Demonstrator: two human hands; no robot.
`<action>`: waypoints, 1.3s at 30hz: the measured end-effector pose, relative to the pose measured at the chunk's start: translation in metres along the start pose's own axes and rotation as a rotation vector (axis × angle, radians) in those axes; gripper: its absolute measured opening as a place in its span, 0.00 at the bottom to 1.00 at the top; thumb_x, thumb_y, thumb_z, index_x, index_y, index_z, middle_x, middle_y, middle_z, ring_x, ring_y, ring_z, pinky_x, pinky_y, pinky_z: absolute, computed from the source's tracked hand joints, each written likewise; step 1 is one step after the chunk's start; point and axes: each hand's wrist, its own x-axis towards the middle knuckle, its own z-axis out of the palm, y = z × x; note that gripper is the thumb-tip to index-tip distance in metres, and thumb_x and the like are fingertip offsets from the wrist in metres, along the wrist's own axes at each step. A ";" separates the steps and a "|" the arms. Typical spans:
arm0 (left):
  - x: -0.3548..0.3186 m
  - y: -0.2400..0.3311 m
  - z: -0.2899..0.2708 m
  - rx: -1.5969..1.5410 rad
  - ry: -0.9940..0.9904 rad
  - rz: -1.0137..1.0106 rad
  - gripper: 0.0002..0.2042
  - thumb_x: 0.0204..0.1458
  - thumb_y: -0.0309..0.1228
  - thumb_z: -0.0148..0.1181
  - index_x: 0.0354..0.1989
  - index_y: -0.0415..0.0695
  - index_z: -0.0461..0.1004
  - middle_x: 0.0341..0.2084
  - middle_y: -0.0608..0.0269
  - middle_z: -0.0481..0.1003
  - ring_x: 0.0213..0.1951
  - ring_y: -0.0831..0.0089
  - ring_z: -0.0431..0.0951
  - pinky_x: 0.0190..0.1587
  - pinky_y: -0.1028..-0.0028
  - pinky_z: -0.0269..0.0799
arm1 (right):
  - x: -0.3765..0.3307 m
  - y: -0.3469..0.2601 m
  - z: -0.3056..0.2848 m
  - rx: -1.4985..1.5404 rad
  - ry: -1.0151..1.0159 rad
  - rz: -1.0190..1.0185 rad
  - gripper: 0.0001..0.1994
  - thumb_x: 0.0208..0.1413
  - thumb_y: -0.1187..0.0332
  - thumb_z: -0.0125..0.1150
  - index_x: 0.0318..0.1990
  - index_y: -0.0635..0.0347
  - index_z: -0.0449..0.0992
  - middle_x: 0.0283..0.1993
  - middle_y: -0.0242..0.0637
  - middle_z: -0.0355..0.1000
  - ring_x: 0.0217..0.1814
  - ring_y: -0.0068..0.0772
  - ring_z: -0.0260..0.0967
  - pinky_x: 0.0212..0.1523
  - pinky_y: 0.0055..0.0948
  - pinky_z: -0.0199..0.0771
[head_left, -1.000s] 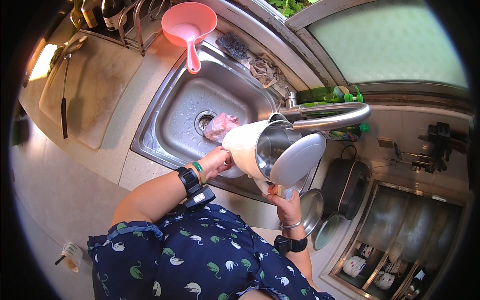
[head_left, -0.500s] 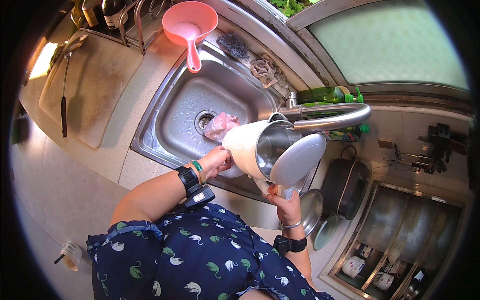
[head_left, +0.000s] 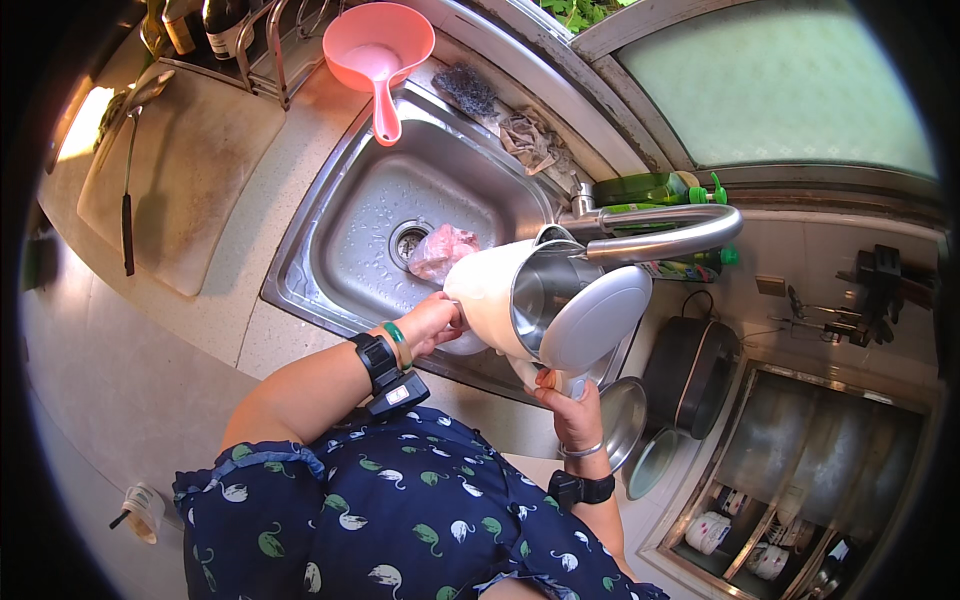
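Note:
A cream electric kettle (head_left: 488, 292) lies tilted over the right part of the sink (head_left: 350, 230), its mouth turned right, below the tap. Its pale round lid (head_left: 598, 318) hangs wide open and shows the metal inside. My right hand (head_left: 570, 408) is closed round the kettle's handle. By the kettle's bottom end, my left hand (head_left: 432, 322) has its fingers curled; their tips are hidden, and what they hold I cannot make out. A whitish rounded thing (head_left: 465, 344) shows partly beneath that hand. Pink meat in a clear bag (head_left: 443, 252) rests beside the drain.
The curved metal tap (head_left: 670, 228) arches close above the kettle. A pink dipper (head_left: 375, 60) stands at the sink's far-left corner, its handle over the basin. Left lies a cutting board (head_left: 190, 170) with a long-handled ladle. At right are a metal bowl (head_left: 622, 420) and a black appliance (head_left: 690, 375).

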 end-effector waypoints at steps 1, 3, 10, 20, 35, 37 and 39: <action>0.000 0.000 0.000 0.000 0.000 0.000 0.22 0.44 0.17 0.48 0.51 0.47 0.59 0.41 0.67 0.66 0.43 0.77 0.69 0.48 0.74 0.67 | 0.000 0.000 0.000 -0.002 -0.002 -0.001 0.12 0.39 0.79 0.62 0.35 0.60 0.72 0.32 0.27 0.69 0.34 0.19 0.65 0.36 0.19 0.64; 0.001 0.000 -0.001 0.004 -0.017 0.001 0.23 0.44 0.17 0.47 0.51 0.47 0.59 0.41 0.67 0.66 0.42 0.77 0.69 0.48 0.74 0.67 | 0.000 0.000 0.000 -0.001 -0.003 0.000 0.12 0.39 0.79 0.62 0.35 0.60 0.72 0.32 0.27 0.69 0.34 0.19 0.65 0.36 0.19 0.64; 0.000 0.000 -0.002 0.003 -0.019 -0.001 0.24 0.43 0.16 0.47 0.52 0.47 0.58 0.42 0.66 0.66 0.43 0.76 0.69 0.48 0.74 0.66 | 0.000 0.001 0.001 0.023 0.009 0.008 0.12 0.39 0.79 0.62 0.35 0.60 0.72 0.32 0.27 0.69 0.33 0.19 0.65 0.36 0.19 0.64; 0.011 -0.003 -0.015 0.074 -0.098 -0.006 0.21 0.45 0.18 0.46 0.50 0.47 0.61 0.43 0.66 0.68 0.45 0.75 0.69 0.49 0.74 0.66 | -0.001 0.002 0.000 0.047 0.038 0.016 0.13 0.38 0.81 0.61 0.34 0.61 0.72 0.32 0.28 0.69 0.33 0.19 0.65 0.36 0.19 0.64; -0.019 0.026 0.000 0.329 0.099 0.053 0.23 0.39 0.24 0.47 0.50 0.47 0.63 0.40 0.65 0.68 0.34 0.77 0.68 0.32 0.78 0.63 | -0.001 0.003 -0.002 0.009 0.039 0.004 0.14 0.37 0.81 0.56 0.36 0.65 0.70 0.34 0.37 0.68 0.38 0.30 0.68 0.44 0.37 0.73; -0.025 0.038 0.004 0.300 0.105 0.193 0.23 0.38 0.24 0.48 0.49 0.47 0.64 0.38 0.65 0.68 0.32 0.78 0.67 0.29 0.78 0.62 | -0.001 0.003 -0.001 0.008 0.040 -0.009 0.14 0.37 0.81 0.56 0.37 0.65 0.70 0.34 0.37 0.68 0.38 0.30 0.68 0.44 0.38 0.73; -0.028 0.058 0.012 0.294 0.121 0.464 0.11 0.42 0.22 0.47 0.36 0.42 0.68 0.30 0.61 0.70 0.30 0.78 0.68 0.32 0.75 0.65 | -0.001 0.001 0.002 0.043 0.054 0.008 0.14 0.37 0.81 0.59 0.36 0.63 0.71 0.33 0.33 0.68 0.36 0.25 0.67 0.41 0.29 0.68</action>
